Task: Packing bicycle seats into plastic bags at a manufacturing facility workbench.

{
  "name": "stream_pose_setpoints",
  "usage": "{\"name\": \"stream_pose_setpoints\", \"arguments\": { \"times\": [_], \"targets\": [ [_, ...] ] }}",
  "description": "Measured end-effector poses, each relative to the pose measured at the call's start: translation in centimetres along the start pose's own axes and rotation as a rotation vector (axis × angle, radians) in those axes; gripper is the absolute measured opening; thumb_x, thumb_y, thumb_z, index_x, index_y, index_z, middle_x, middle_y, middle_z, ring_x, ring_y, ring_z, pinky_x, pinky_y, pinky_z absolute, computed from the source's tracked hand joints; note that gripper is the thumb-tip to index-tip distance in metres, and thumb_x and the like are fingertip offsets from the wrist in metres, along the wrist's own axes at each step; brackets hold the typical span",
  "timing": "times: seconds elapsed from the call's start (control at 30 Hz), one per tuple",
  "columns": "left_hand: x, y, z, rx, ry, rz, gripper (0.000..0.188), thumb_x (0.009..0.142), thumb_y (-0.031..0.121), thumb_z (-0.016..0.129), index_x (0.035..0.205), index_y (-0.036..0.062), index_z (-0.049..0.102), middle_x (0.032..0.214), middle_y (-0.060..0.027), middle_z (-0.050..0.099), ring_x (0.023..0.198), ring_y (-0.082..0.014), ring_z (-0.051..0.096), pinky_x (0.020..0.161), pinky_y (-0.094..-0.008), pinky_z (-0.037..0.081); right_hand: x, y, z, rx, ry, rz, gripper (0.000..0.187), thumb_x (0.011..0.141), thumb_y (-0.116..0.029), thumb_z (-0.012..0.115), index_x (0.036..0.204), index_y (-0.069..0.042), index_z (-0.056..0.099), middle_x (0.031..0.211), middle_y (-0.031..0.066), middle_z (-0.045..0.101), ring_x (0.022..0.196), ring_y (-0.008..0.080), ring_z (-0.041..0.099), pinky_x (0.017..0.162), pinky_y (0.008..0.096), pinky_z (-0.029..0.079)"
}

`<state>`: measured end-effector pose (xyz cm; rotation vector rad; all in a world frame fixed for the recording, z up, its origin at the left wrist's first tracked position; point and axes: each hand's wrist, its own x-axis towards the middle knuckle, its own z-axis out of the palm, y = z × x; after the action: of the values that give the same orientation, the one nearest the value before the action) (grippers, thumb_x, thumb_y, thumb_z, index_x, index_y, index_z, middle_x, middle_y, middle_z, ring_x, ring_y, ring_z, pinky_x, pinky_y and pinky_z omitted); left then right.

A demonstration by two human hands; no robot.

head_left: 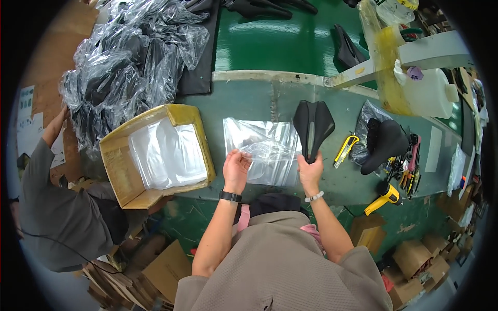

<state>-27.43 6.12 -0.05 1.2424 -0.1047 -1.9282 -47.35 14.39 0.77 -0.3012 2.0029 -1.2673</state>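
A black bicycle saddle (313, 127) with a long central slot points its narrow nose toward me. My right hand (310, 175) is closed around that nose, and the wide end reaches away over the table. Just left of it lies a transparent plastic bag (270, 173), flat and wrinkled on the dark worktable (249, 98). The fingers of my left hand (237, 168) pinch the bag's left part. The saddle's edge is beside the bag's right side.
An open carton (207, 155) of plastic bags stands left, near a heap of wrapped saddles (135, 62). Rightward lie a yellow cutter (346, 150), another saddle (385, 145), tools (411, 166) and a yellow heat gun (384, 197). A co-worker (67, 212) stands at far left.
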Motion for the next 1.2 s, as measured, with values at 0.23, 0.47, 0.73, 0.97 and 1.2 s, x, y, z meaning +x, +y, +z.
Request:
{"name": "stream_pose_setpoints", "arguments": {
  "times": [0.23, 0.47, 0.73, 0.97, 1.2],
  "targets": [
    [1.5, -3.2, 2.2, 0.583, -0.027, 0.104, 0.017, 0.095, 0.021, 0.056, 0.1, 0.0045, 0.059, 0.073, 0.0015, 0.053, 0.065, -0.0083, 0.048, 0.064, -0.0234, 0.04, -4.2, -1.1, -2.4, -0.167, 0.062, -0.382, 0.05, 0.085, -0.012, 0.068, 0.127, 0.003, 0.046, 0.081, 0.0077, 0.065, 0.064, 0.0194, 0.061, 0.062, 0.0319, 0.051],
    [4.4, -2.9, 0.3, 0.505, 0.205, 0.174, 0.023, 0.097, 0.024, 0.05, 0.095, 0.0028, 0.058, 0.072, -0.0041, 0.055, 0.065, -0.0169, 0.053, 0.061, -0.0313, 0.045, -5.0, -1.3, -1.8, -0.933, -0.377, -0.512, 0.061, 0.083, -0.02, 0.066, 0.136, -0.001, 0.04, 0.078, 0.0201, 0.065, 0.064, 0.0385, 0.063, 0.057, 0.0455, 0.049],
    [-7.0, -3.3, 7.7, 1.633, -0.859, 0.986, 0.011, 0.076, 0.01, 0.059, 0.085, 0.0056, 0.058, 0.078, -0.0106, 0.058, 0.076, -0.0299, 0.058, 0.067, -0.0396, 0.048, 0.1, 2.9, -4.1, -0.59, -0.624, -0.532, 0.044, 0.086, -0.023, 0.062, 0.123, -0.004, 0.049, 0.079, 0.0132, 0.064, 0.061, 0.0259, 0.062, 0.052, 0.0372, 0.049],
    [-12.4, 2.0, 5.5, 1.629, -0.959, 0.956, 0.026, 0.077, 0.012, 0.059, 0.102, 0.0076, 0.06, 0.077, -0.0068, 0.054, 0.08, -0.0249, 0.058, 0.072, -0.0362, 0.048, -2.3, -8.9, -0.9, 0.859, -0.325, 0.635, 0.027, 0.092, -0.037, 0.057, 0.085, -0.012, 0.054, 0.065, 0.0017, 0.054, 0.047, 0.0112, 0.047, 0.043, 0.0237, 0.038],
    [-4.8, 3.9, 4.4, 0.59, -0.042, 0.148, 0.035, 0.092, 0.032, 0.06, 0.111, 0.0026, 0.057, 0.096, -0.0066, 0.062, 0.089, -0.0162, 0.059, 0.08, -0.0306, 0.046, -6.1, -9.1, 5.5, 0.569, -0.619, 0.453, 0.016, 0.094, -0.016, 0.057, 0.1, -0.004, 0.064, 0.092, 0.0024, 0.064, 0.082, 0.012, 0.061, 0.073, 0.028, 0.051]
  ]
}}
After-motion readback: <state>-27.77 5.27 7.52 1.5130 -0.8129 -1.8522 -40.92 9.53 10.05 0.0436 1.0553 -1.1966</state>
